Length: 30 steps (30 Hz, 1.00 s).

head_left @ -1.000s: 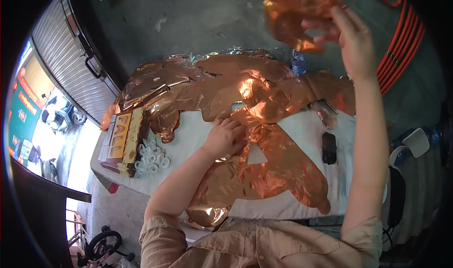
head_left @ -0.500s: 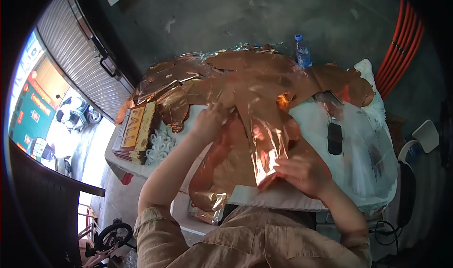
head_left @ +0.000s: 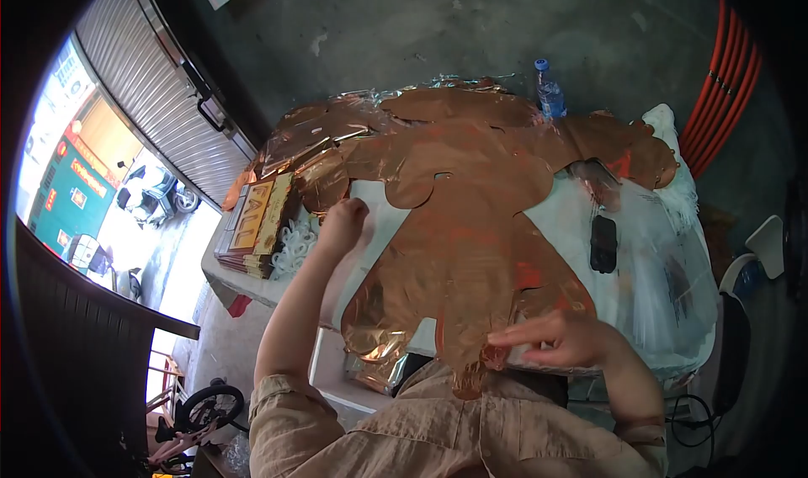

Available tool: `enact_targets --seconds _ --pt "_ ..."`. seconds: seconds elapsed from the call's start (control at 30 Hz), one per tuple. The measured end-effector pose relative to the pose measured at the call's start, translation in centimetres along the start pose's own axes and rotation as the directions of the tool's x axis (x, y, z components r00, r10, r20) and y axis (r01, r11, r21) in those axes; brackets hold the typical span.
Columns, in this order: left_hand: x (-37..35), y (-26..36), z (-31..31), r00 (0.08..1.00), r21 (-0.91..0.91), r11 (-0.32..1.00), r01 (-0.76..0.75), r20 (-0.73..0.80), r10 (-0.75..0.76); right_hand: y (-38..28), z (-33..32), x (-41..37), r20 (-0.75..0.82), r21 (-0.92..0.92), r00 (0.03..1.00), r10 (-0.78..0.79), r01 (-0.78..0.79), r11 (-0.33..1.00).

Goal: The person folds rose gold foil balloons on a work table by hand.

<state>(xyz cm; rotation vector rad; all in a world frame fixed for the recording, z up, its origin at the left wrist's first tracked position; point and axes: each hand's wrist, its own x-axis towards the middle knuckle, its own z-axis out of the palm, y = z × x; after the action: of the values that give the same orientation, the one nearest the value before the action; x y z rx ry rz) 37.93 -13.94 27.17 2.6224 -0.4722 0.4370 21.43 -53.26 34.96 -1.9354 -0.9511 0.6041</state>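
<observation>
Copper-coloured foil sheets (head_left: 471, 225) lie spread over the white table (head_left: 278, 291), one reaching down over the front edge near the person's shirt. My left hand (head_left: 343, 225) is closed above the left part of the table, beside the white plastic rings (head_left: 294, 247); what it holds, if anything, is hidden. Near the front edge my right hand (head_left: 560, 340) has its fingers stretched out, the fingertips at the foil's lower end beside a small reddish crumpled piece (head_left: 495, 357).
Packets with yellow lettering (head_left: 255, 217) stand at the table's left. A blue-capped bottle (head_left: 551, 96) is at the back. On the right lie a black object (head_left: 603, 244) and clear plastic bags (head_left: 652, 284). A chair (head_left: 764, 246) stands beyond the table.
The raised, folded foil now lies flatter and extends over the front edge. My left hand has moved left off the foil, and my right hand has moved down slightly.
</observation>
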Motion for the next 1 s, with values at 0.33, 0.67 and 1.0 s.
enact_targets --seconds 0.33,0.67,1.0 --pt "-3.7 10.4 -7.7 0.703 -0.419 0.865 0.275 0.702 0.116 5.5 0.9 5.4 -0.333 -0.43 0.935 -0.118 -0.039 0.902" --pt "2.7 -0.4 2.8 0.996 0.078 0.994 0.07 -0.058 -0.066 8.5 4.3 7.1 -0.234 -0.671 0.968 -0.09 -0.094 0.735" --pt "-2.0 15.3 -7.2 0.929 -0.586 0.805 -0.09 0.242 0.28 7.1 3.1 6.8 -0.29 -0.608 0.944 -0.159 -0.053 0.792"
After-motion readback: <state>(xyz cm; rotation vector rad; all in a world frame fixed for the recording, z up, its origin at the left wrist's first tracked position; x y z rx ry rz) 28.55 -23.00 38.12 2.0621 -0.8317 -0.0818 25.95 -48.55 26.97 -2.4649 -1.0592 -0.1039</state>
